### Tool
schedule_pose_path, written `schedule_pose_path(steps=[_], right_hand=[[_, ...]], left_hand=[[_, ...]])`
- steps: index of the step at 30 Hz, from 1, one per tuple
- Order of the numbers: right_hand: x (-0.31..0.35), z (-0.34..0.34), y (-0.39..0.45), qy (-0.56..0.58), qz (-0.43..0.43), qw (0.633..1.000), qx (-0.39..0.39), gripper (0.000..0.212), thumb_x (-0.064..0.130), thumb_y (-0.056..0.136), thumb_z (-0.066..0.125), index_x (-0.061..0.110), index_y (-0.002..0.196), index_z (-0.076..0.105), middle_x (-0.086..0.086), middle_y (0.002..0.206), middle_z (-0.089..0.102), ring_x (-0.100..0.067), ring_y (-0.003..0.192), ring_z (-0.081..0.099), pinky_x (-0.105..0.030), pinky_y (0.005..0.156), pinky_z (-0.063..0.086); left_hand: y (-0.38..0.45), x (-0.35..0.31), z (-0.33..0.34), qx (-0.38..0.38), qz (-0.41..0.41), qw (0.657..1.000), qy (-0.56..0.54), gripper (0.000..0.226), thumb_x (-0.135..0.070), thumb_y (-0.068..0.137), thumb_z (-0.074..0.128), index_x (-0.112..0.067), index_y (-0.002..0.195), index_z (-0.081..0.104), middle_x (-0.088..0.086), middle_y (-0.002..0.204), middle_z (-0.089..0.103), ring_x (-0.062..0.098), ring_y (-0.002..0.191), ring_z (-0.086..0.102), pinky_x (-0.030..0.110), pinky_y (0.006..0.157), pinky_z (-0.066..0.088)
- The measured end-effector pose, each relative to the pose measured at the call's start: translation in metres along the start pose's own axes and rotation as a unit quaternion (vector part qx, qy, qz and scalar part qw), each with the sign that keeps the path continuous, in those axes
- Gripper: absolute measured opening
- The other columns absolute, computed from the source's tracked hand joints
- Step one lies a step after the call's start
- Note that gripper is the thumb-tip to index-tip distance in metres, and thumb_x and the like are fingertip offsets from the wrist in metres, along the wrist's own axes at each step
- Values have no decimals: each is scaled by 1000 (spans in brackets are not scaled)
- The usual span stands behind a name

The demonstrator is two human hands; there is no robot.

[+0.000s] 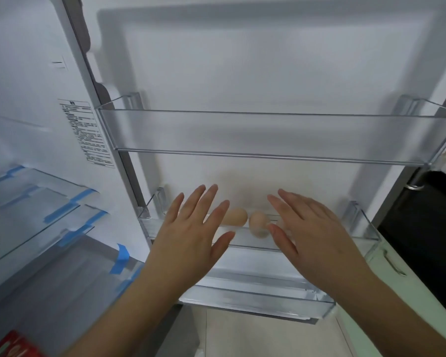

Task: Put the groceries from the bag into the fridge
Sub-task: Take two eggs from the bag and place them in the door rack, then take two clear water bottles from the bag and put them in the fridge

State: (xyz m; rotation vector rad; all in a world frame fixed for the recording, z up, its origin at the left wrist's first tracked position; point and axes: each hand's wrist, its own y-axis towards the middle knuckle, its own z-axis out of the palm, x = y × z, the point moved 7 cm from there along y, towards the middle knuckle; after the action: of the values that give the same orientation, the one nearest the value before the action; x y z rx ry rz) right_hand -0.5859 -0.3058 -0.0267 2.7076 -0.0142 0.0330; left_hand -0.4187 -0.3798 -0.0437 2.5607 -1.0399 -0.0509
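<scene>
Between my left hand (191,228) and right hand (312,228), both spread flat and empty, two pale-brown eggs (246,220) lie loose in the clear plastic door shelf (366,228); I should withdraw gently, without nudging them.

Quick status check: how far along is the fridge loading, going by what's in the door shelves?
Done: two eggs lie in the middle door shelf. In hand: nothing; the left hand and right hand hover open in front of that shelf. Left: the upper door shelf looks empty, and a red package shows at the lower left corner. The bag is out of view.
</scene>
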Motion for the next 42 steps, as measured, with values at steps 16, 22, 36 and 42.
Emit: schedule_pose_path(steps=[16,22,36,42], right_hand=[[10,-7,-79,-97,144,984,38,56,50,99,25,18,141,45,-7,142,52,-27,131,48,-44,111,28],[-11,-29,-117,-117,212,969,38,62,54,98,18,20,140,47,-6,142,53,-26,131,49,-46,110,32],[-76,-100,-278,-139,374,917,17,64,54,96,18,19,135,54,-10,140,54,-30,129,51,-50,107,39],[-108,-132,-377,-151,432,889,21,58,51,98,28,17,141,46,-9,146,48,-27,135,43,-46,113,32]], left_hand=[[-25,-35,16,-3,76,997,-33,64,-61,98,22,-24,146,44,9,154,41,32,143,36,56,117,23],[-21,-88,6,3,135,990,-47,64,-62,97,23,-26,145,45,8,154,41,31,143,37,57,116,26],[-44,-271,-43,-6,271,958,-90,63,-61,96,24,-25,136,57,4,143,56,29,134,50,56,110,31],[-74,-372,-65,-15,346,932,-105,65,-59,98,17,-24,140,52,5,145,54,30,135,48,56,110,36]])
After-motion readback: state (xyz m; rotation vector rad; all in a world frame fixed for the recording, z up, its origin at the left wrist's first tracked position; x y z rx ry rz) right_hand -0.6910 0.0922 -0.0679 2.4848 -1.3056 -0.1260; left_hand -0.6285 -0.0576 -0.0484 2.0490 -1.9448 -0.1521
